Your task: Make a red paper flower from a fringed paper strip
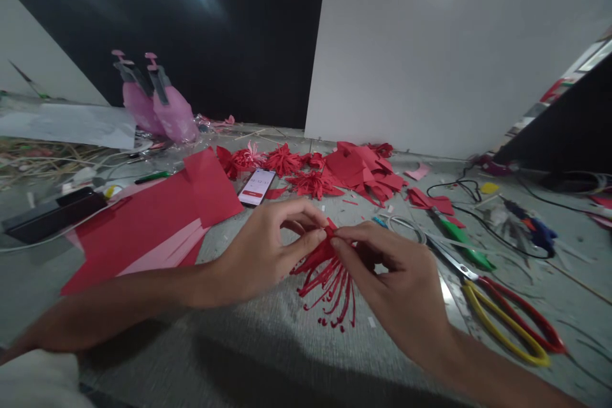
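Both my hands meet over the grey table [268, 344], pinching one red paper flower [329, 280] with long curled fringe strips hanging toward me. My left hand [268, 248] grips its top from the left with thumb and fingers closed. From the right, my right hand [396, 280] pinches the same top, its fingers closed too. Behind them lie several finished red paper flowers [287, 162] and a pile of cut red paper pieces [366, 172].
Red paper sheets [153, 223] lie at left, with a phone [257, 187] beside them. Scissors with red and yellow handles [507, 312] lie at right, near a green-handled tool [463, 245], a glue gun [535, 229] and cables. Two pink bottles [157, 105] stand at back left.
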`<state>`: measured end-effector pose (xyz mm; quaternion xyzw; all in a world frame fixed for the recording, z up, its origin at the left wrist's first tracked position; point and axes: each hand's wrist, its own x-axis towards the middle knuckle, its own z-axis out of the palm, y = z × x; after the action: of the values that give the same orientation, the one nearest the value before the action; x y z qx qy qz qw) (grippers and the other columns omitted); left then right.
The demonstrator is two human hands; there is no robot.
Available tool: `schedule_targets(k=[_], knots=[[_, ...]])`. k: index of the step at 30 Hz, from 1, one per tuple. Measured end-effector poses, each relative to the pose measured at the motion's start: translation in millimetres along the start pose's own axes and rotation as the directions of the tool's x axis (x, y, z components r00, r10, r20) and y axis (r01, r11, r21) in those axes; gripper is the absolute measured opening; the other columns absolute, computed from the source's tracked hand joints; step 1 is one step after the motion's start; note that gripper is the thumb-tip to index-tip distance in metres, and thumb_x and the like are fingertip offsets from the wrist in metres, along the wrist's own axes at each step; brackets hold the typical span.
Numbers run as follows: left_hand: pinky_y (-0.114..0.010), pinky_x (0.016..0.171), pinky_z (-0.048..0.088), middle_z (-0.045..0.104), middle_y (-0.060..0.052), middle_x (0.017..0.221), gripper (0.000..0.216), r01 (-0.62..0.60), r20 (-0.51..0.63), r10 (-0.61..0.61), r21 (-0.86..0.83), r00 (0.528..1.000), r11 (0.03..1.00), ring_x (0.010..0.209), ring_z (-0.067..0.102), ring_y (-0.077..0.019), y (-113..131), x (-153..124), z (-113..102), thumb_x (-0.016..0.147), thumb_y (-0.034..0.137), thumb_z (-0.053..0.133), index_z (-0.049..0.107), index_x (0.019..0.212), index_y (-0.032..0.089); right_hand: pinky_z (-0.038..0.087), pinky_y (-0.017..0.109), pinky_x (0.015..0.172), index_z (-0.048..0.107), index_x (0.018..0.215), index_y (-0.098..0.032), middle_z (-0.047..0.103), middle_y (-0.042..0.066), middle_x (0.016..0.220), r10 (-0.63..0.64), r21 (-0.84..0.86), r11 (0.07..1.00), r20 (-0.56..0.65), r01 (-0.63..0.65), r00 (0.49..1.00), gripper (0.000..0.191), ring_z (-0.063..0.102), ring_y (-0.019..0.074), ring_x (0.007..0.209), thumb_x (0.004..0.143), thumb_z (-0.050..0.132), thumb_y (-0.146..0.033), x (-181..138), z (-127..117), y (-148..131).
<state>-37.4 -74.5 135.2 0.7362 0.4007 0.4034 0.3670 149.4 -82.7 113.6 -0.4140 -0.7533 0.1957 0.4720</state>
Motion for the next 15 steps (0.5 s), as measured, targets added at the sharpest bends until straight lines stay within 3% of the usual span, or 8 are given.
schedule_targets(k=[7,15], knots=[[-0.024,0.08,0.052,0.075,0.0,0.094,0.012,-0.016,-0.008,0.016,0.029,1.0,0.999,0.089,0.068,-0.0156,-2.0,-0.3,-0.8,0.085,0.024,0.073,0.073,0.095,0.019,0.047,0.022,0.053,0.071,0.091,-0.021,0.068,-0.001,0.078,-0.052,-0.013,0.999,0.006,0.052,0.999,0.01,0.056,0.0089,0.058,0.09,0.061,-0.018,-2.1,-1.2,1.7],[-0.024,0.079,0.053,0.075,-0.001,0.092,0.01,0.01,0.014,-0.01,-0.031,1.0,0.999,0.087,0.069,-0.0149,-4.8,1.0,-1.3,0.086,0.023,0.072,0.073,0.094,0.017,0.048,0.023,0.054,0.071,0.092,-0.021,0.069,0.0,0.08,-0.046,-0.011,0.999,0.018,0.046,0.999,0.011,0.059,0.0097,0.061,0.09,0.061,-0.018,-3.1,0.1,3.1]])
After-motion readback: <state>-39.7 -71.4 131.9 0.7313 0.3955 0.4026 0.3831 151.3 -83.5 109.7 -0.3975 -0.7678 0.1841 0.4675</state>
